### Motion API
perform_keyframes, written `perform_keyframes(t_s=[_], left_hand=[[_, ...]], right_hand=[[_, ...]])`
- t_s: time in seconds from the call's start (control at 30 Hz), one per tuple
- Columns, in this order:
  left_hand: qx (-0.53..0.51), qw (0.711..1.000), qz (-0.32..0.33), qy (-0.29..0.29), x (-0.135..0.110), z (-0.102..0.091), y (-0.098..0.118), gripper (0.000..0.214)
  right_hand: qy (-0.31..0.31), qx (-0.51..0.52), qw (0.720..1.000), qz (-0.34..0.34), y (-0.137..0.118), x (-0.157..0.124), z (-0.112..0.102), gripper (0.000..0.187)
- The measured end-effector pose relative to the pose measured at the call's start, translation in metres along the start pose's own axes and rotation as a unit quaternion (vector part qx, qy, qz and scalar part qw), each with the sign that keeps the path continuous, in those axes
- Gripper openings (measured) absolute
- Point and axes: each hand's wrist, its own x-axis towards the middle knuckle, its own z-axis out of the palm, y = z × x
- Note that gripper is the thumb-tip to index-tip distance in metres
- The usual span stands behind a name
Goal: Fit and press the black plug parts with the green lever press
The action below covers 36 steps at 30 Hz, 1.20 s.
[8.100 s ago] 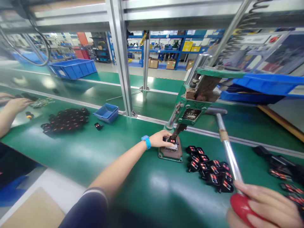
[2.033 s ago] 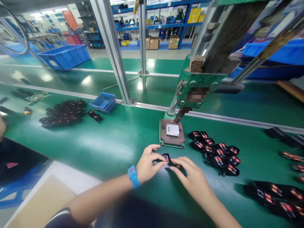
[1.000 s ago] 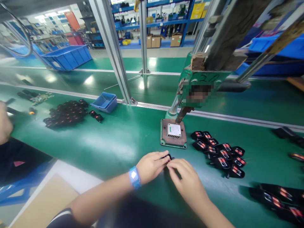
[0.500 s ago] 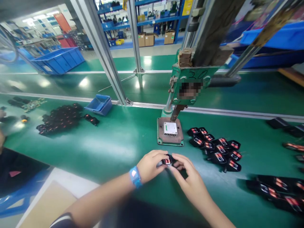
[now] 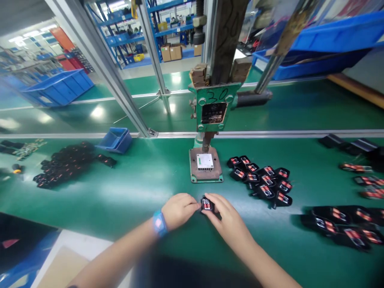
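My right hand (image 5: 223,212) grips a small black housing (image 5: 207,204) between thumb and fingers. Red and silver parts show on its upward face. Just left of it, my left hand (image 5: 181,212) is closed in a pinch, the fingertips at the housing's left edge. What that pinch holds, if anything, is too small to make out. Beyond both hands stands a green press (image 5: 213,106) marked 30. On its base plate (image 5: 207,178) sits a pale block (image 5: 205,161). A group of similar black housings (image 5: 267,180) lies right of the press.
More black housings (image 5: 345,224) lie at the right. To the left are a dark heap of parts (image 5: 64,164) and a small blue bin (image 5: 115,140). A metal rail (image 5: 177,135) crosses behind, with a slanted post (image 5: 105,68) rising from it.
The view has shifted to the right. My left hand has drawn back slightly from the housing's top to its left edge, while my right hand keeps hold and the housing's face has turned more upright.
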Motion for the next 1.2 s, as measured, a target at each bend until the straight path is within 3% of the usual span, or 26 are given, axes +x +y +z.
perform_keyframes(t_s=[0.07, 0.17, 0.27, 0.37, 0.47, 0.5, 0.57, 0.63, 0.7, 0.8, 0.87, 0.93, 1.0, 1.07, 1.1, 1.2], left_hand=[[0.065, 0.997, 0.014, -0.047, -0.001, -0.005, 0.005, 0.022], [0.111, 0.987, -0.082, -0.082, 0.001, -0.021, 0.016, 0.026], [0.031, 0.983, -0.179, -0.03, 0.009, -0.028, 0.023, 0.039], [-0.096, 0.982, -0.163, -0.005, 0.019, -0.016, 0.027, 0.059], [-0.129, 0.976, -0.178, -0.003, 0.017, -0.001, 0.028, 0.059], [-0.125, 0.973, -0.195, -0.002, 0.012, 0.0, 0.026, 0.059], [-0.102, 0.968, -0.231, 0.001, -0.007, -0.006, 0.014, 0.059], [-0.056, 0.961, -0.27, 0.011, -0.035, -0.021, -0.007, 0.056], [0.014, 0.949, -0.314, 0.034, -0.063, -0.039, -0.033, 0.055], [0.187, 0.902, -0.367, 0.129, -0.092, -0.058, -0.06, 0.062], [0.265, 0.866, -0.379, 0.19, -0.094, -0.06, -0.058, 0.061], [0.252, 0.879, -0.352, 0.2, -0.084, -0.054, -0.041, 0.052], [0.135, 0.94, -0.285, 0.126, -0.062, -0.042, -0.018, 0.043], [-0.041, 0.978, -0.205, -0.011, -0.035, -0.03, 0.002, 0.046], [-0.108, 0.979, -0.162, -0.065, -0.022, -0.024, 0.008, 0.055], [-0.197, 0.967, -0.09, -0.132, 0.01, -0.011, 0.013, 0.073]], right_hand=[[0.002, 0.004, 1.0, 0.007, 0.0, -0.001, 0.001, 0.035], [-0.005, 0.016, 0.999, 0.033, -0.001, -0.001, 0.004, 0.037], [-0.009, 0.031, 0.998, 0.055, -0.005, -0.001, 0.006, 0.044], [-0.008, 0.051, 0.997, 0.059, -0.011, -0.004, 0.004, 0.057], [-0.009, 0.055, 0.997, 0.049, -0.012, -0.015, -0.01, 0.059], [0.015, 0.036, 0.998, 0.049, -0.01, -0.02, -0.018, 0.053], [0.124, -0.037, 0.989, 0.066, -0.001, -0.031, -0.039, 0.035], [0.254, -0.126, 0.952, 0.114, 0.015, -0.038, -0.062, 0.025], [0.294, -0.189, 0.92, 0.176, 0.033, -0.042, -0.083, 0.031], [0.217, -0.238, 0.913, 0.249, 0.051, -0.044, -0.104, 0.041], [0.169, -0.248, 0.919, 0.256, 0.053, -0.047, -0.108, 0.042], [0.129, -0.237, 0.937, 0.222, 0.046, -0.052, -0.103, 0.041], [0.066, -0.206, 0.964, 0.156, 0.033, -0.053, -0.09, 0.033], [-0.009, -0.166, 0.983, 0.082, 0.016, -0.046, -0.075, 0.023], [-0.044, -0.148, 0.987, 0.043, 0.006, -0.039, -0.069, 0.023], [-0.094, -0.113, 0.986, -0.081, -0.022, -0.006, -0.074, 0.034]])
